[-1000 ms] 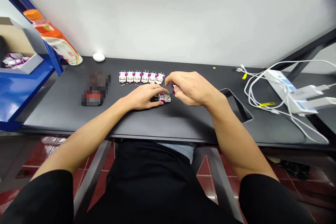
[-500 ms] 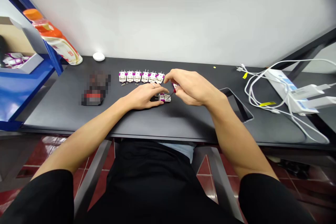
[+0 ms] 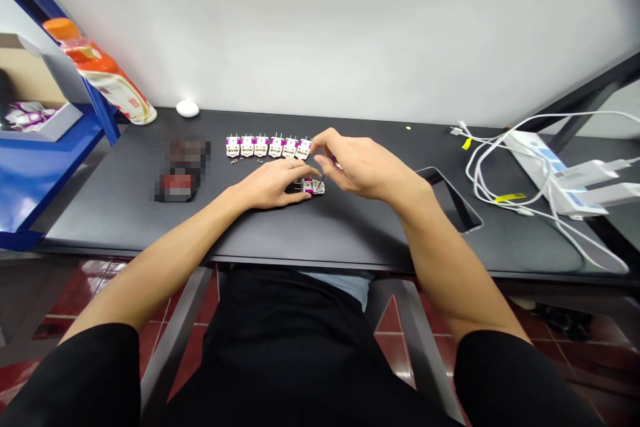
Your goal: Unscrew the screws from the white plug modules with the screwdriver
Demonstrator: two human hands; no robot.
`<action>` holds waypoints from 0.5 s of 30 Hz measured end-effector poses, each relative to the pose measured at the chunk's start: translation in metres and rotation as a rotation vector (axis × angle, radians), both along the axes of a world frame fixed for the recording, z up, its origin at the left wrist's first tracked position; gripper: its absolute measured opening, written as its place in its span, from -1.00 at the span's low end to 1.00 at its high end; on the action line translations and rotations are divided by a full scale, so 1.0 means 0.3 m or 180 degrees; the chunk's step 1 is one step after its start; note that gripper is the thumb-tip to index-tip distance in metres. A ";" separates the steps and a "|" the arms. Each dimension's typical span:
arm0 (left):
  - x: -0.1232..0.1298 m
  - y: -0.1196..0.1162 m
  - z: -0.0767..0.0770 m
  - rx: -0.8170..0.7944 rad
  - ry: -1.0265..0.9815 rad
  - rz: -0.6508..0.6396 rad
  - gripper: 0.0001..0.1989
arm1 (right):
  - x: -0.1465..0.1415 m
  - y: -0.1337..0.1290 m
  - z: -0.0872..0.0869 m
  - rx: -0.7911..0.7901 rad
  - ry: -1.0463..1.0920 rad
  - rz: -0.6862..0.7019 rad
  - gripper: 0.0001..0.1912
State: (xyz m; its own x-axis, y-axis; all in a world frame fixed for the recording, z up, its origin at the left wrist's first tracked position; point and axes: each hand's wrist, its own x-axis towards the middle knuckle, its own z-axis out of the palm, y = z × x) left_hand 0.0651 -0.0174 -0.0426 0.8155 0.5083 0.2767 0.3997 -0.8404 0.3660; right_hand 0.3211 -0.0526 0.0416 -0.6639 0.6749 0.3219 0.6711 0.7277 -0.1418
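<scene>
My left hand point(image 3: 277, 184) lies low on the dark table, thumb and fingers closed around a small white and purple module with metal pins point(image 3: 312, 187). Above its right end is my right hand point(image 3: 355, 163), fingers pinched on a small screwdriver point(image 3: 321, 180). The screwdriver's thin shaft leans down to the module; my fingers hide most of its handle. Several like white and purple modules point(image 3: 261, 145) stand in a row behind my left hand. A few tiny screws point(image 3: 235, 161) lie in front of that row.
On the left are a blurred-out dark and red object point(image 3: 181, 170), a white oval thing point(image 3: 187, 109) and an orange-capped bottle point(image 3: 113, 80). A phone-like slab point(image 3: 453, 200) lies right of my right hand. White cables point(image 3: 480, 167) and a power strip point(image 3: 547, 170) fill the right side.
My right hand has shifted slightly and its fingers have turned about the screwdriver, which now stands more upright. My left hand and the module stay where they were.
</scene>
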 end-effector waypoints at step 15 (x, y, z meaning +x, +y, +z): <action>0.002 -0.009 0.011 0.0042 0.0051 0.0038 -0.59 | 0.015 0.014 -0.005 0.0081 0.0013 0.0270 -0.73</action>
